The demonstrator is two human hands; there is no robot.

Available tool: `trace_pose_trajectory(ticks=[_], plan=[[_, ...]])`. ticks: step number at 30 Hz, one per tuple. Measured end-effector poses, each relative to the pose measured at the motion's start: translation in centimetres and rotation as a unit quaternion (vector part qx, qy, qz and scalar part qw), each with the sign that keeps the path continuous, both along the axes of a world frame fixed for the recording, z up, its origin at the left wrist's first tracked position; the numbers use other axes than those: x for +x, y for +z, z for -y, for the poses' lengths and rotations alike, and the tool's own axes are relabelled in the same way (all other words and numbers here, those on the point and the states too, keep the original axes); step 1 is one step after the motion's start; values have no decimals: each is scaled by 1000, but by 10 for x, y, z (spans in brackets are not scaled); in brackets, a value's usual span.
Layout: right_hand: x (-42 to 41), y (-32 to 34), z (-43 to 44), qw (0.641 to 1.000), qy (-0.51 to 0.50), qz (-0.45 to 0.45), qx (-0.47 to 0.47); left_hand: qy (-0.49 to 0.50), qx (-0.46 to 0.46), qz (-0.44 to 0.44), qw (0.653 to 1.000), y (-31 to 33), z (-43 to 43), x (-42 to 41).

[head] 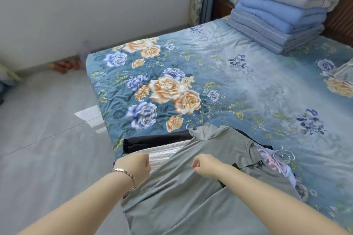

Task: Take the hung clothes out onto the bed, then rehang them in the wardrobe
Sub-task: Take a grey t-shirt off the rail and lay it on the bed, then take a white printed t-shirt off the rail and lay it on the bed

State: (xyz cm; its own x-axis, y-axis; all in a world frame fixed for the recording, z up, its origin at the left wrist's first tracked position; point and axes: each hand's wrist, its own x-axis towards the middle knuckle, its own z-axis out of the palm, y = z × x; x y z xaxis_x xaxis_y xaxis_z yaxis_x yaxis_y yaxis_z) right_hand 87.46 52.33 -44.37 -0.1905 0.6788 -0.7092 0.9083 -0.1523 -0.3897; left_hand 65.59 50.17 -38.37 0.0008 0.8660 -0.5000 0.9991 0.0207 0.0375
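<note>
A grey T-shirt (191, 187) lies on top of a small pile of clothes at the near corner of the bed (219, 74). Under it show a white ribbed garment (168, 149) and a black garment (152, 140). Pink and white hangers (271, 158) stick out at the shirt's collar on the right. My left hand (133, 164), with a bracelet on its wrist, is curled at the shirt's left edge over the white garment. My right hand (204, 164) is curled on the shirt's middle. Whether either hand pinches the cloth is hidden.
A stack of folded blue and grey quilts (282, 5) stands at the far right of the bed. A pale cloth (343, 74) lies at the right edge. Grey tiled floor (47, 139) runs along the left, with slippers (65, 66) by the wall.
</note>
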Motion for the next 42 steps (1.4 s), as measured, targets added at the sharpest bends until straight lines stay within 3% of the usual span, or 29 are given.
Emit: trace_pose_trajectory(ticks=[5, 11, 15, 18, 25, 33, 37, 42], plan=[[-147, 99, 5, 988, 123, -27, 87, 90, 59, 19, 994, 66, 47, -113], [-362, 211, 71, 936, 283, -72, 196, 235, 119, 17, 965, 142, 147, -290], [-508, 272, 142, 864, 433, -80, 242, 343, 137, -16, 929, 188, 241, -411], [-609, 306, 203, 789, 540, -98, 277, 420, 160, -44, 892, 226, 319, -487], [-788, 366, 363, 653, 655, -214, 313, 623, 205, -92, 750, 296, 497, -597], [-908, 416, 513, 465, 784, -327, 251, 773, 216, -199, 562, 362, 645, -627], [-941, 449, 583, 414, 800, -387, 196, 821, 215, -246, 468, 386, 707, -630], [-968, 486, 657, 416, 769, -467, 130, 854, 203, -276, 392, 397, 768, -635]])
